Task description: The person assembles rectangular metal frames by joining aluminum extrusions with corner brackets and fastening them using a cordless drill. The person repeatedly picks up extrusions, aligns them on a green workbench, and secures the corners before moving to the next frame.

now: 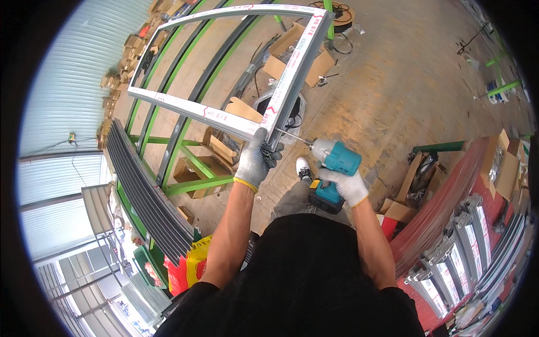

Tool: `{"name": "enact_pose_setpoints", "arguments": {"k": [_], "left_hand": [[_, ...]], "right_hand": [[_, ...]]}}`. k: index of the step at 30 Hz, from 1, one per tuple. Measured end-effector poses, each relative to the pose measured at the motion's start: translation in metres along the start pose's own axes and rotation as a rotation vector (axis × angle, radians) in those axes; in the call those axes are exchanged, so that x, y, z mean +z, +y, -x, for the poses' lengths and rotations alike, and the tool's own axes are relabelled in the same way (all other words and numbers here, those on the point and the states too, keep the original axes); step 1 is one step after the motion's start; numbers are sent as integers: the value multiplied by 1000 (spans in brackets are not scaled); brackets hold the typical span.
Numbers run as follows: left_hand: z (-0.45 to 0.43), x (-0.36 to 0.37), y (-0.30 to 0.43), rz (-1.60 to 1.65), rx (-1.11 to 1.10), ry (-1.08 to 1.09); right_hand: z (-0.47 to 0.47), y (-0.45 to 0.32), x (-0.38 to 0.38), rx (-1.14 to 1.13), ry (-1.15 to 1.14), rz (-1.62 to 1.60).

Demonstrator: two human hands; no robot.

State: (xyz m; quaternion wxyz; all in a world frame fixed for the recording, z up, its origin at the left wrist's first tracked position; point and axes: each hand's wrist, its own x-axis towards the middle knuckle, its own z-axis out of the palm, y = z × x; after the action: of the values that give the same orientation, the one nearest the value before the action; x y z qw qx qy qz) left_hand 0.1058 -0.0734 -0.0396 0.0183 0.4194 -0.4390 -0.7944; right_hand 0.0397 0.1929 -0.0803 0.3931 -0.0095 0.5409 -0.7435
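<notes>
A rectangular window frame (278,99) of grey metal profile, covered in printed white protective film, rests on a green rack. At its near corner my gloved left hand (256,158) grips the profile, thumb on top and fingers curled below the edge. My gloved right hand (346,185) holds a teal cordless impact driver (339,156) by its handle, battery downward. From the driver's chuck a long thin bit (292,135) points at the outer side of that corner. Its tip looks close to the profile; whether it touches a screw is too small to tell.
The green rack (206,183) has black-padded bars. Dark profiles (143,185) lie along its left end. Cardboard boxes (318,63) stand on the floor beyond the frame and at right. Film-wrapped profiles (446,265) lie on a red surface at lower right. My shoe (302,165) is below the driver.
</notes>
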Motion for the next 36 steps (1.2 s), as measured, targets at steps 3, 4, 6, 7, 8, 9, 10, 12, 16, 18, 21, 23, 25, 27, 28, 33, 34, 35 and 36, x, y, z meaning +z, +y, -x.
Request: {"name": "enact_pose_setpoints", "arguments": {"k": [3,4,6,7,8,9,10,12,16,18,21,23,25,27,28,33,34,35,36], "left_hand": [[2,1,-1,-62,25,36],[2,2,-3,-55,24,72],[1,2,-5,-46,18,89],[1,2,-6,-40,17,98],[0,2,-7,-25,25,94],[-1,1,-8,-10,31,90],[-1,1,-9,4,38,87],[-2,1,-11,16,36,75],[-2,2,-12,17,55,105],[-2,4,-12,26,54,105],[0,6,-11,36,60,99],[1,7,-10,34,62,103],[2,8,-10,26,60,105],[3,9,-9,41,54,94],[3,9,-9,53,41,102],[5,12,-8,77,54,125],[5,13,-8,82,51,144],[5,13,-8,87,60,133],[5,13,-8,94,57,138]], "right_hand": [[-4,-3,-1,83,-26,-111],[-5,-4,-1,98,-23,-115],[-7,-6,-1,97,-24,-101],[-8,-7,-1,79,-30,-83],[-9,-8,-2,62,-37,-66],[-9,-8,-2,63,-40,-46],[-10,-9,-3,63,-43,-27],[-12,-9,-4,49,-50,-20],[-15,-6,-4,58,-57,-52],[-16,-4,-4,51,-51,-52],[-20,-1,-6,-16,-53,-30],[-21,0,-9,-26,-57,-20],[-23,1,-13,4,-76,-5],[-25,3,-16,-17,-90,48],[-25,3,-17,-54,-97,93],[-28,5,-20,-70,-130,123],[-29,5,-21,-56,-137,128],[-29,5,-22,-32,-136,138],[-29,5,-23,-80,-156,141]]}}
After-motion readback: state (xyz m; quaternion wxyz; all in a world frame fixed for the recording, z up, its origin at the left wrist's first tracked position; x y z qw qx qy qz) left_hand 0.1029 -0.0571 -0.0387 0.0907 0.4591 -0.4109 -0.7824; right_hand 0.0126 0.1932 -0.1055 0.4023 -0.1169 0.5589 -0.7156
